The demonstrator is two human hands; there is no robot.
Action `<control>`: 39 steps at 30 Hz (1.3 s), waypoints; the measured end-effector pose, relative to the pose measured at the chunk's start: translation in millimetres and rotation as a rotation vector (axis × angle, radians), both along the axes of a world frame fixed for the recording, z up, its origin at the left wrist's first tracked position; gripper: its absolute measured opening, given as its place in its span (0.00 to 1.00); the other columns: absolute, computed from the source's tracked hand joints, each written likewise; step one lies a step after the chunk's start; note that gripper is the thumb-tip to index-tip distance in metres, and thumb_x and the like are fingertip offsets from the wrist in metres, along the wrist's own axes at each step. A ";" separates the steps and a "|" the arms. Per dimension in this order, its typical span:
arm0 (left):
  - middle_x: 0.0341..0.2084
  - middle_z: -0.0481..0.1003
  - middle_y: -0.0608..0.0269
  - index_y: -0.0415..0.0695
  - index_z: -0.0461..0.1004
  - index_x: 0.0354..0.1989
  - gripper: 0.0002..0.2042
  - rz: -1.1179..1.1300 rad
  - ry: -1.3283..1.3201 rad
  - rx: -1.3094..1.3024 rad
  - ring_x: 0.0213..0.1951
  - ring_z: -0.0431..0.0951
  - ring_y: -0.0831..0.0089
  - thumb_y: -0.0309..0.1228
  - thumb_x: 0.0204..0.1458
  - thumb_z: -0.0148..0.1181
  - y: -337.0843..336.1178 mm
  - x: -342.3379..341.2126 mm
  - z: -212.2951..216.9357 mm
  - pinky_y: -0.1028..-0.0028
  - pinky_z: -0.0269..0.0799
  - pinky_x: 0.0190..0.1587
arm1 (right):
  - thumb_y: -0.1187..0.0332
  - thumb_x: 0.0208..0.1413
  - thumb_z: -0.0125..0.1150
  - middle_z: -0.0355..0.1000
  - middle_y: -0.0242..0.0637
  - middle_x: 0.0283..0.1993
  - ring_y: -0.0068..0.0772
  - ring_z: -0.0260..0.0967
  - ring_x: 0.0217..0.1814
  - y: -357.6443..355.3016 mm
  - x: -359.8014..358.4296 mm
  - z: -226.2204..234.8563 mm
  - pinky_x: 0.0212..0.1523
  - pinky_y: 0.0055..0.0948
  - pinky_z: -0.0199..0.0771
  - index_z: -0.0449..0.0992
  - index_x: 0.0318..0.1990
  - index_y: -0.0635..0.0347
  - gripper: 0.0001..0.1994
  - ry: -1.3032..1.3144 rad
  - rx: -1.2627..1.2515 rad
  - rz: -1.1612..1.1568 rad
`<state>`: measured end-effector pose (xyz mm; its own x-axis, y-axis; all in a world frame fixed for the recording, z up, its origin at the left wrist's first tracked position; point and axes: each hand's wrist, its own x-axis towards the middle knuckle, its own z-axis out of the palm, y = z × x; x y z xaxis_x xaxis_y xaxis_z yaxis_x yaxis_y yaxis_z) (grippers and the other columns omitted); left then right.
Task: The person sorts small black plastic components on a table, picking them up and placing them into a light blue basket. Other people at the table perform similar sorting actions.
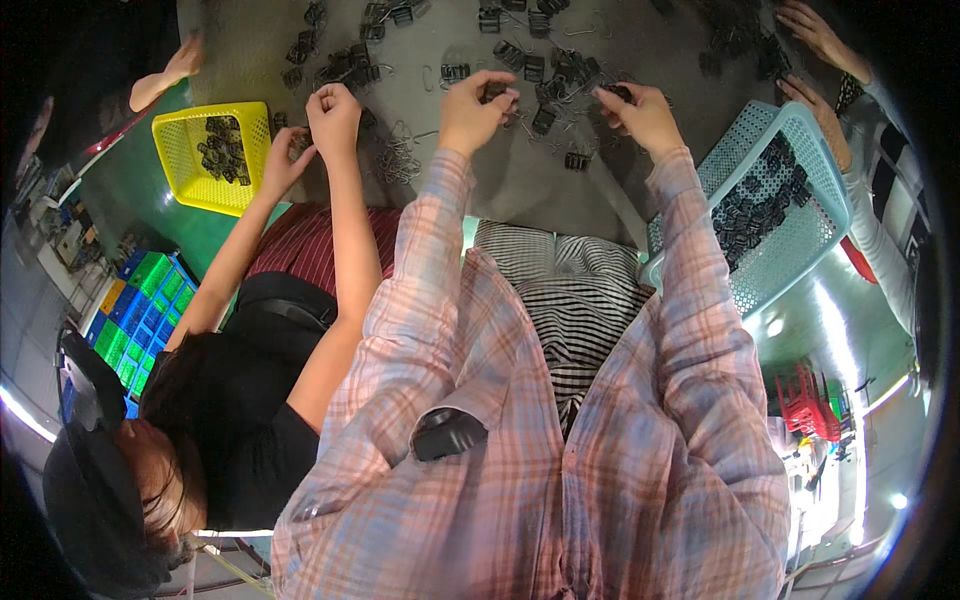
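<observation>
My left hand is closed, thumb and fingers pinching a small black piece. To its right, my right hand grips another small black piece between thumb and forefinger. Between the hands, a loose heap of black ribbed clip-like pieces mixed with thin metal wire hooks lies on the grey table. One black piece sits apart, nearer to me. Fingers cover much of both held pieces, so their exact kind is unclear.
At right stands a light-blue basket of black pieces; at left, a yellow basket holds some too. A co-worker's hands work close on my left, beside a wire-hook pile. Other people's hands reach in at far right.
</observation>
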<state>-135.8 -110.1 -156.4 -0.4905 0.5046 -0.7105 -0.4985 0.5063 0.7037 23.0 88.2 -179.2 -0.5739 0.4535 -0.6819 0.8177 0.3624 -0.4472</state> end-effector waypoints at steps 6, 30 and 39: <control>0.36 0.76 0.62 0.48 0.76 0.42 0.20 -0.413 0.579 -0.318 0.38 0.77 0.70 0.43 0.41 0.67 48.3 -10.2 -5.7 0.71 0.73 0.39 | 0.58 0.47 0.60 0.71 0.42 0.48 0.43 0.69 0.50 6.5 -9.4 15.5 0.48 0.42 0.71 0.76 0.46 0.49 0.17 -0.041 0.420 0.237; 0.21 0.72 0.64 0.44 0.74 0.29 0.13 -0.054 0.719 -0.275 0.26 0.73 0.70 0.37 0.38 0.69 60.5 44.2 -33.1 0.71 0.70 0.34 | 0.62 0.52 0.57 0.70 0.34 0.39 0.44 0.73 0.37 -16.7 -28.1 -21.0 0.35 0.41 0.73 0.68 0.40 0.50 0.10 0.227 0.520 0.151; 0.30 0.76 0.61 0.41 0.72 0.30 0.10 0.145 -0.024 0.211 0.30 0.76 0.76 0.33 0.45 0.64 64.4 8.5 -11.0 0.77 0.73 0.33 | 0.67 0.50 0.59 0.70 0.32 0.37 0.38 0.73 0.36 -0.4 -22.9 18.2 0.32 0.35 0.74 0.70 0.36 0.53 0.07 0.411 0.474 0.110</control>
<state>-127.3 -45.7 -167.4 -0.5530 0.5688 -0.6089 -0.5727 0.2713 0.7736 0.1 87.8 -161.0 -0.8064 0.5756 -0.1357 0.5602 0.6699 -0.4873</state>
